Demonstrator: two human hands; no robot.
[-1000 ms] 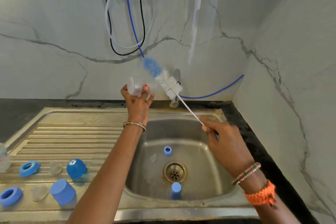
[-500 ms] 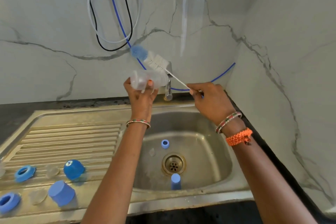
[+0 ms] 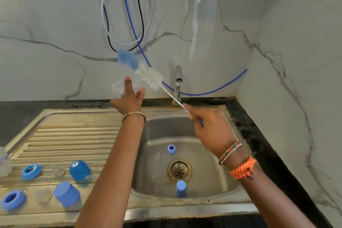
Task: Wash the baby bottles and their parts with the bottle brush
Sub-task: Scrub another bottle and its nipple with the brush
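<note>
Withdrawing bottle brush (image 3: 148, 77) from bottle (image 3: 122, 89) | right hand (image 3: 209, 127) fingers gripping handle | left hand (image 3: 129, 98) holding bottle

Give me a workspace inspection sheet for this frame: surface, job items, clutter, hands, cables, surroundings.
Surface: steel sink with ribbed drainboard; no water running from the tap.
Job's things: clear bottle held up by the left hand; bottle brush outside it, bristles just right of the bottle; blue ring and blue cap in the basin; two blue collars, round blue cap, blue cup cap and clear teats on the drainboard.
Clutter: nothing seen.
Hands: left grips the bottle; right hand pinches the brush's handle.
Cables: black, white and blue tubes looped on the wall.
Surroundings: marble-look walls, dark counter.
</note>
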